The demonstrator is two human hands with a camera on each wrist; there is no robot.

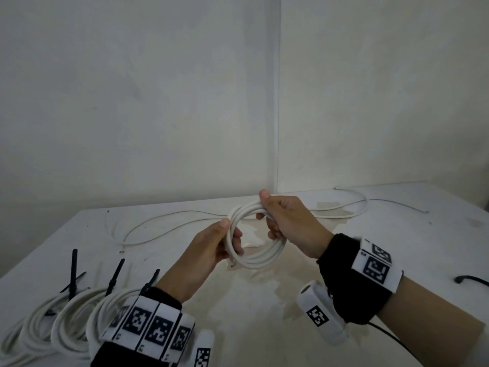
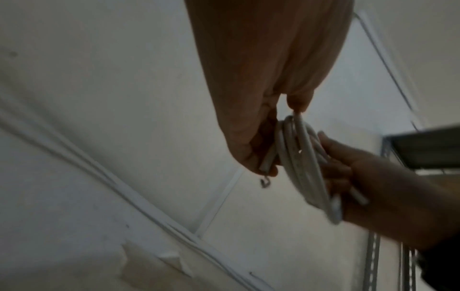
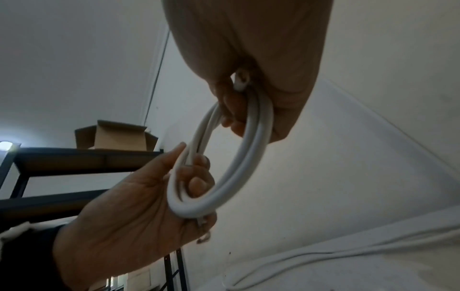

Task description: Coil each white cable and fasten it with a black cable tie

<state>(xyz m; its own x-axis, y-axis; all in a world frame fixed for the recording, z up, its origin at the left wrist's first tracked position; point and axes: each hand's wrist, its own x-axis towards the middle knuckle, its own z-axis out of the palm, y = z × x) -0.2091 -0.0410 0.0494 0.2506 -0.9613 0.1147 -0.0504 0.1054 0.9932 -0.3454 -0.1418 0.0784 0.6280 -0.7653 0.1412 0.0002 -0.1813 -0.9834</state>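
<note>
A white cable wound into a round coil (image 1: 262, 254) hangs in the air above the table, held between both hands. My left hand (image 1: 211, 247) grips its left side, thumb on top and fingers through the ring. My right hand (image 1: 283, 218) grips the top right of the coil, fingers curled round the strands. The coil (image 2: 298, 157) shows edge-on in the left wrist view, with a cut end poking out below my left hand (image 2: 254, 137). In the right wrist view the coil (image 3: 239, 167) runs from my right hand (image 3: 251, 98) down to my left hand (image 3: 139, 206).
Three coiled white cables (image 1: 71, 316) bound with black cable ties (image 1: 73, 271) lie at the table's near left. Loose white cables (image 1: 164, 221) stretch along the back of the white table (image 1: 264, 313). A black tie (image 1: 471, 279) lies at the right edge. Walls meet behind.
</note>
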